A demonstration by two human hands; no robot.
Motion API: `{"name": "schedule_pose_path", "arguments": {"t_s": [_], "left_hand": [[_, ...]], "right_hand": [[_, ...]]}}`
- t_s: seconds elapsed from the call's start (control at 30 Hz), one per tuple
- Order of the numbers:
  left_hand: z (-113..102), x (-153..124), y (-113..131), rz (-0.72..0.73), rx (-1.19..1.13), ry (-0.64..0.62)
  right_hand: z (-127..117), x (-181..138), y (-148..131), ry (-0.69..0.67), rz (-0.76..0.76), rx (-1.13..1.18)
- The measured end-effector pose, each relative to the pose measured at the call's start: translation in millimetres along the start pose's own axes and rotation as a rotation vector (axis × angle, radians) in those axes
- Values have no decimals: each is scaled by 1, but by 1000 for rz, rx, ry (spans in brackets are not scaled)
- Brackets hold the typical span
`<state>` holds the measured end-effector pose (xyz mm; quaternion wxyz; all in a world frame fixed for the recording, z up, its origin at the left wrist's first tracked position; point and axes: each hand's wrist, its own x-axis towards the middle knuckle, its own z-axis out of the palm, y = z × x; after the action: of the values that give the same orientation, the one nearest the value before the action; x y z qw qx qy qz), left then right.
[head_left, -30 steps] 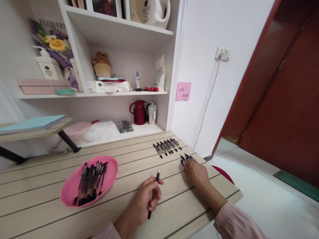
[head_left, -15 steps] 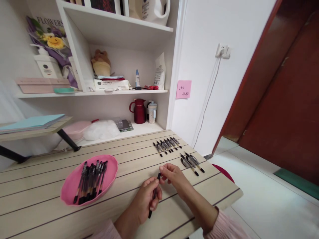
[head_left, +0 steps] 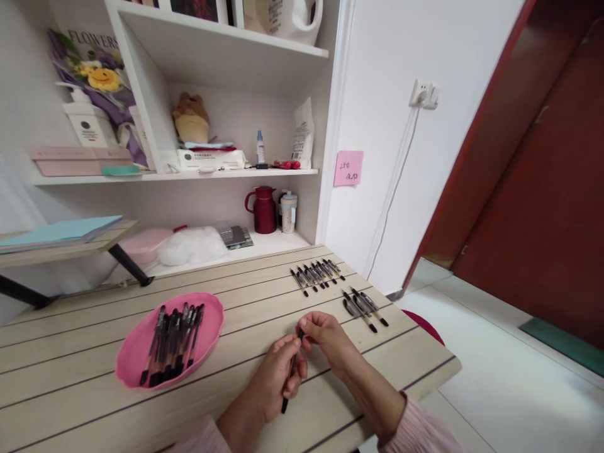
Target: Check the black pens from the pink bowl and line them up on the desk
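Observation:
My left hand [head_left: 274,377] is wrapped round the barrel of a black pen [head_left: 287,391], held upright over the wooden table [head_left: 94,352]. My right hand [head_left: 325,336] pinches the top end of that same pen, where its cap sits. To the left lies a pink oval tray [head_left: 210,314] with several black pens [head_left: 172,345] in it. Further right on the table, a row of several pens [head_left: 317,275] lies side by side, and nearer the edge a smaller group of pens [head_left: 364,308].
White shelves behind the table hold a red jug [head_left: 263,211], a small tumbler [head_left: 288,214], a plastic bag [head_left: 191,246], a stuffed toy [head_left: 191,119] and boxes. A pink sticky note [head_left: 348,168] is on the wall. The table edge drops to the floor at right, beside a red door [head_left: 542,189].
My right hand left the pens near the table's right edge and came over to the pen in my left hand, closing on its top end. The left hand has stayed put.

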<state>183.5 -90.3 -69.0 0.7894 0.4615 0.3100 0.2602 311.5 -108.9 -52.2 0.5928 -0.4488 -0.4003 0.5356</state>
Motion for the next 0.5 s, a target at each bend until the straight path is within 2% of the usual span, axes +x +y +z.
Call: {"name": "schedule_pose_path", "arguments": {"t_s": [0.1,0.27,0.4,0.5], "left_hand": [[-1,0,0,1,-10,1],[-1,0,1,3,-8,-26],[-1,0,1,2,-11,-4],[-1,0,2,-2,-8,-17]], "right_hand": [[0,0,2,-8,25,91],[1,2,5,-9,22,43],[1,2,5,-1,62,152],[1,4,8,15,47,84]]}}
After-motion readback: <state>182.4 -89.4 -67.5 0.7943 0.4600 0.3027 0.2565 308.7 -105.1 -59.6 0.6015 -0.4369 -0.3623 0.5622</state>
